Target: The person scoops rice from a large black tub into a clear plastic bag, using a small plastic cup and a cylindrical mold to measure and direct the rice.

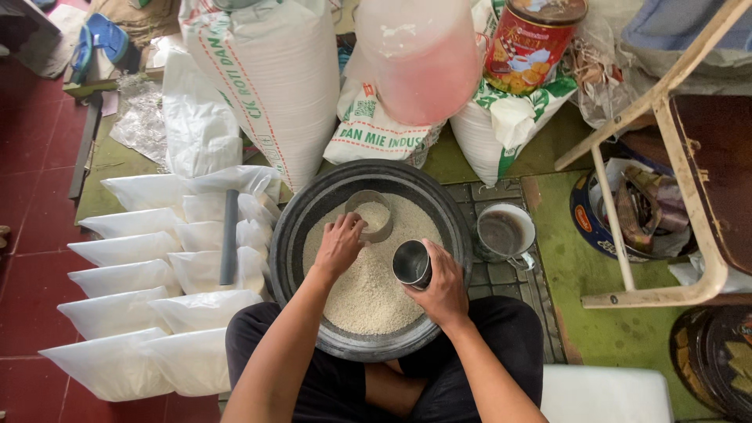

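Note:
A wide black basin [291,227] sits on the floor in front of me, filled with white rice [368,290]. My left hand [338,244] rests on the rice and touches a round metal can [371,213] that stands in the grain, filled with rice. My right hand [440,288] grips a second, empty shiny metal cup [412,263] just above the rice at the basin's right side. My legs in dark trousers lie folded under the basin's near edge.
Several filled clear plastic bags of rice [125,309] lie in rows on the left, with a dark tube [229,235] across them. Big white sacks [270,78], a pink container [423,55], a biscuit tin [533,39], a mug [505,231] and a wooden stool frame [666,157] surround the basin.

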